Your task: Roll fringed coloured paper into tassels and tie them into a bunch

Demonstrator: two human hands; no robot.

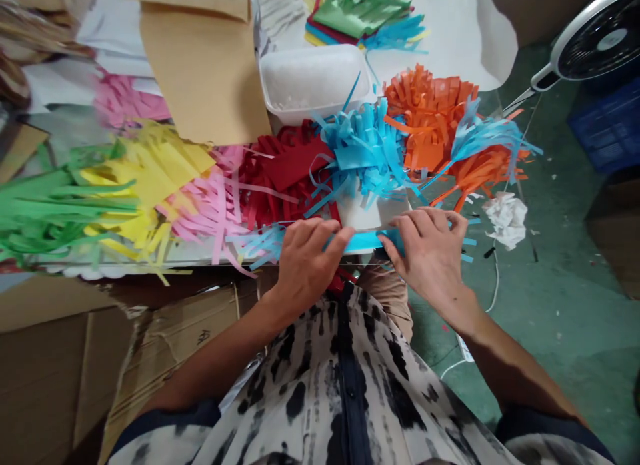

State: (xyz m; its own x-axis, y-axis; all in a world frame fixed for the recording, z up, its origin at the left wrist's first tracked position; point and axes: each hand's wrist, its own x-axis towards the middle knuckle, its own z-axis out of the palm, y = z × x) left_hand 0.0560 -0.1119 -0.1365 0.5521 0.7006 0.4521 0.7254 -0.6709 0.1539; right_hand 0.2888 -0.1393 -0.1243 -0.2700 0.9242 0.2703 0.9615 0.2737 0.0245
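Note:
A strip of fringed light blue tissue paper point(364, 241) lies along the table's front edge, its cut ends showing past both hands. My left hand point(311, 255) is closed on its left part, fingers bent over the paper and thumb toward the middle. My right hand point(431, 245) grips the right part, fingers curled and thumb pointing inward. Between the thumbs the blue band is rolled or folded narrow; which one I cannot tell. Just beyond it is a white sheet point(360, 211), with a pile of blue fringed paper point(367, 145) resting on its far part.
Fringed paper lies across the table: green point(45, 211), yellow point(155, 161), pink point(200, 208), dark red point(285, 165) and orange point(430, 111). Behind stand a white plastic tub point(313, 78) and a brown paper bag point(205, 71). A fan point(600, 41) is at right; crumpled white paper point(506, 218) lies nearby.

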